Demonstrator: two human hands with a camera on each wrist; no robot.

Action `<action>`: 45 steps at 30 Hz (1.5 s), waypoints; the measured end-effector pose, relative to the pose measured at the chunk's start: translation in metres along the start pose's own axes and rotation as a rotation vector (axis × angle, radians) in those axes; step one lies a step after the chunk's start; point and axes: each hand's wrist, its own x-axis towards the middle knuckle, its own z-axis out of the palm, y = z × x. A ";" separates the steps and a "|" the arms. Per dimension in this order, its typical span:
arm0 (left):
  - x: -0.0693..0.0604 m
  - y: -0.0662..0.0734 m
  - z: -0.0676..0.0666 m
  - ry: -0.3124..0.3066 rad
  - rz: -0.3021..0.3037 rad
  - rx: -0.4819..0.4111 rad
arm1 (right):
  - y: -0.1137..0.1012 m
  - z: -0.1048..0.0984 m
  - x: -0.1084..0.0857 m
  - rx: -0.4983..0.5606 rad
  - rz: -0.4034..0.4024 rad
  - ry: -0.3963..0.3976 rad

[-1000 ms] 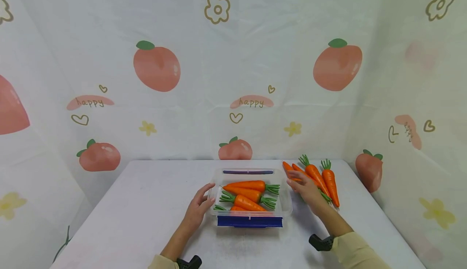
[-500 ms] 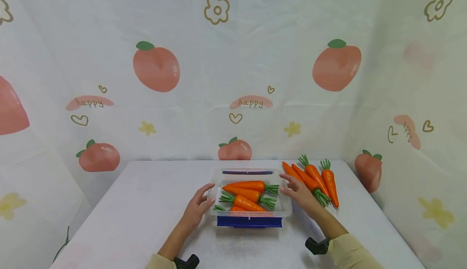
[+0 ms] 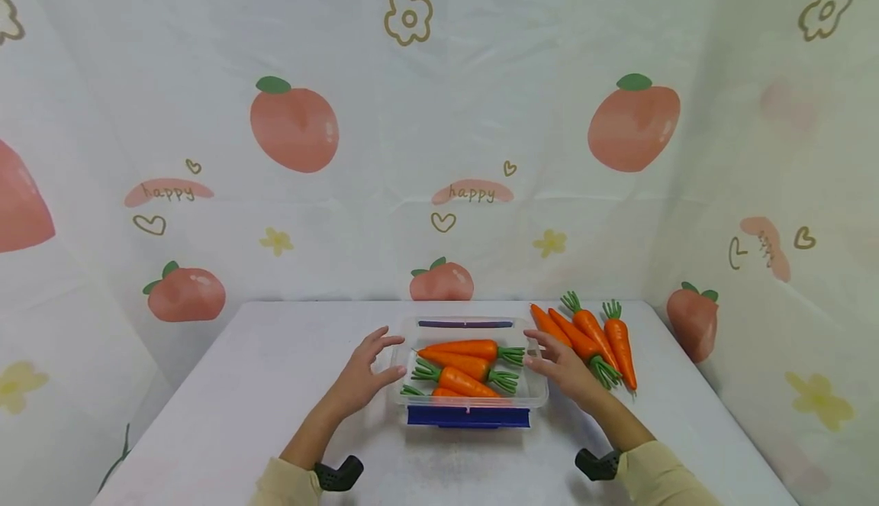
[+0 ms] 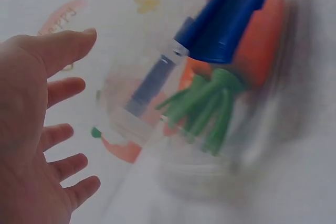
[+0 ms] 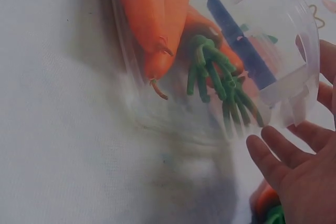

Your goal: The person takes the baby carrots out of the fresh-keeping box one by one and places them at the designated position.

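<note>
A clear plastic box (image 3: 539,395) with a blue latch (image 3: 468,417) along its front stands mid-table. Several orange carrots (image 3: 467,381) with green tops lie inside it. Off the box's left side is my left hand (image 3: 357,380), its fingers spread and holding nothing; the left wrist view shows a gap between them and the box. My right hand (image 3: 563,369) is at the box's right rim with fingers extended. In the right wrist view those fingertips (image 5: 257,145) lie close against the box's wall (image 5: 312,66); whether they touch it I cannot tell.
Several more carrots (image 3: 620,346) lie on the white table (image 3: 288,346) to the right of the box, beyond my right hand. A patterned white cloth (image 3: 371,124) hangs behind the table and along its sides.
My right hand has moved left, from over the loose carrots to the box's right rim. My left hand has drawn away leftward from the box's left side. Box and carrots have stayed put.
</note>
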 end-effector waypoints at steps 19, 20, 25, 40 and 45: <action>0.055 0.059 -0.029 -0.214 0.144 0.119 | 0.004 0.000 0.001 -0.032 0.021 0.007; 0.058 0.061 -0.028 -0.235 0.138 0.120 | 0.004 0.000 0.001 -0.036 0.016 0.005; 0.077 0.072 -0.022 -0.395 0.115 0.131 | 0.004 0.000 0.002 -0.052 0.001 0.011; 0.110 0.066 0.021 -0.684 -0.042 0.227 | 0.000 0.002 0.001 -0.039 0.029 0.025; 0.113 0.060 0.030 -0.696 -0.103 0.241 | -0.001 0.002 0.000 -0.014 0.052 0.026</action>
